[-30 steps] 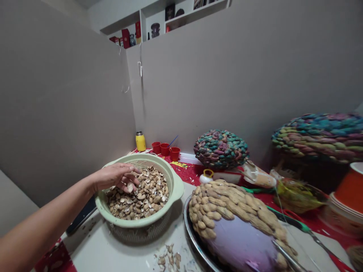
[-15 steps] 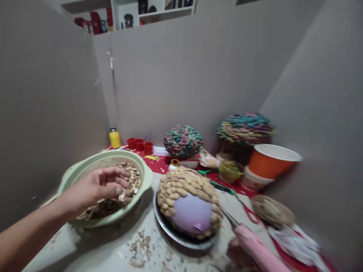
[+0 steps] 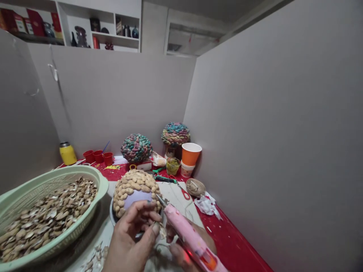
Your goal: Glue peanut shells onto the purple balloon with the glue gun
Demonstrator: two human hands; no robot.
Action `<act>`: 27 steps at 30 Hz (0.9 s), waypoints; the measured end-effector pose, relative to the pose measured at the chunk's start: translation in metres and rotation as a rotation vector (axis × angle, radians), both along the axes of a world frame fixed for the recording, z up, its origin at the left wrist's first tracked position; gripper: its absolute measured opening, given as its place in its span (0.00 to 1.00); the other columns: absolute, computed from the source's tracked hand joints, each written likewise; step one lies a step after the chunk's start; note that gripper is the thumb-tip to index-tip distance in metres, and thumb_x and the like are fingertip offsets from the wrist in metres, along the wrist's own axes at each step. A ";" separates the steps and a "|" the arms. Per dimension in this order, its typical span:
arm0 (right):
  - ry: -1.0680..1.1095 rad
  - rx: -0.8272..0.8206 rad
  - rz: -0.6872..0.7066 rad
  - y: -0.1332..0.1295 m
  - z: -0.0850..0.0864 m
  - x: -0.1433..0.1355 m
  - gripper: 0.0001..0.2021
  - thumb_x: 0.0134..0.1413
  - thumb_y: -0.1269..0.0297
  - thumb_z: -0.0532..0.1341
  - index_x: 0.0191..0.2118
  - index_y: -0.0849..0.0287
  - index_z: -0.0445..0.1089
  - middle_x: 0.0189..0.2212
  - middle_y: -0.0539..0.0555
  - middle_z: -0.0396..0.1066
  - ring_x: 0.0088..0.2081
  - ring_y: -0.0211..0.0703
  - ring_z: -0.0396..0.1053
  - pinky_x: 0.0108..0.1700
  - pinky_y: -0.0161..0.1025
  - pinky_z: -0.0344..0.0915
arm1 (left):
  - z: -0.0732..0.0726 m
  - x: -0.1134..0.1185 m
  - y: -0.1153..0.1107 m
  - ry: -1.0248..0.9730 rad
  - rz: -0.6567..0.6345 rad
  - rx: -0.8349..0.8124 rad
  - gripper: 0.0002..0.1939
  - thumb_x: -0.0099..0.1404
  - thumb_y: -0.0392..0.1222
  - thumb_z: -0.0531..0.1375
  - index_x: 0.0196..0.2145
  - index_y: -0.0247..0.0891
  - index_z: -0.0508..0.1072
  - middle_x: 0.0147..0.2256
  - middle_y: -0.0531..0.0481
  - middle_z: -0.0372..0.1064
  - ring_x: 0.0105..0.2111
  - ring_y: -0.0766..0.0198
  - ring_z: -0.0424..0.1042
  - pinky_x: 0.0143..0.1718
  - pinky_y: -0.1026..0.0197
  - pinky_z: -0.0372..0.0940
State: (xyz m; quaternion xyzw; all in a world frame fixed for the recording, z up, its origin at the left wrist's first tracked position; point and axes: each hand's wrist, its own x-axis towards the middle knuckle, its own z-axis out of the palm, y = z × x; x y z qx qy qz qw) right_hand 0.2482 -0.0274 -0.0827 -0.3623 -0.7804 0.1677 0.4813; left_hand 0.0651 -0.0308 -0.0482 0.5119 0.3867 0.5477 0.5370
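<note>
My right hand (image 3: 195, 234) grips a pink hot glue gun (image 3: 184, 230), whose metal nozzle points up and left at the balloon. A pale peanut shell (image 3: 162, 231) is pinched between thumb and fingers of my left hand (image 3: 136, 232), close beside the gun. Just beyond both hands, a lilac balloon (image 3: 136, 197) covered with peanut shells (image 3: 138, 181) sits in a metal bowl (image 3: 112, 216); a lilac patch stays bare. My left hand hides its lower part. Left of it stands a green colander (image 3: 100, 181) full of loose peanut shells (image 3: 53, 215).
Two coloured shell-covered domes (image 3: 136, 148) stand at the back. Nearby are an orange paper cup (image 3: 191, 154), red cups (image 3: 98, 156), a yellow bottle (image 3: 68, 154), red-handled scissors (image 3: 185, 193), a twine roll (image 3: 195, 187) and crumpled tissue (image 3: 207, 206). Grey partitions (image 3: 255, 132) enclose the table.
My left hand has moved from the colander to the front of the balloon with a peanut shell. The glue gun has come closer to it. The view has swung right.
</note>
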 end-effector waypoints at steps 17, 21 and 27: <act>0.134 -0.171 0.069 0.010 -0.004 -0.005 0.14 0.64 0.50 0.56 0.37 0.54 0.73 0.27 0.53 0.72 0.29 0.45 0.73 0.33 0.35 0.74 | -0.017 -0.006 -0.013 -0.051 -0.051 -0.045 0.11 0.55 0.50 0.69 0.33 0.44 0.79 0.32 0.47 0.71 0.33 0.59 0.69 0.37 0.61 0.65; 0.119 -0.076 0.159 0.016 -0.011 -0.003 0.17 0.60 0.46 0.58 0.35 0.56 0.72 0.28 0.54 0.73 0.29 0.47 0.73 0.34 0.39 0.73 | -0.019 -0.009 -0.010 -0.222 -0.233 -0.313 0.15 0.53 0.52 0.70 0.30 0.39 0.76 0.23 0.50 0.71 0.24 0.65 0.70 0.29 0.64 0.64; 0.122 0.038 0.275 0.020 -0.010 -0.007 0.17 0.67 0.50 0.52 0.36 0.55 0.70 0.28 0.54 0.74 0.28 0.42 0.73 0.34 0.35 0.70 | -0.023 -0.009 -0.006 -0.429 -0.480 -0.567 0.18 0.45 0.44 0.76 0.31 0.35 0.76 0.27 0.47 0.73 0.26 0.66 0.74 0.32 0.64 0.68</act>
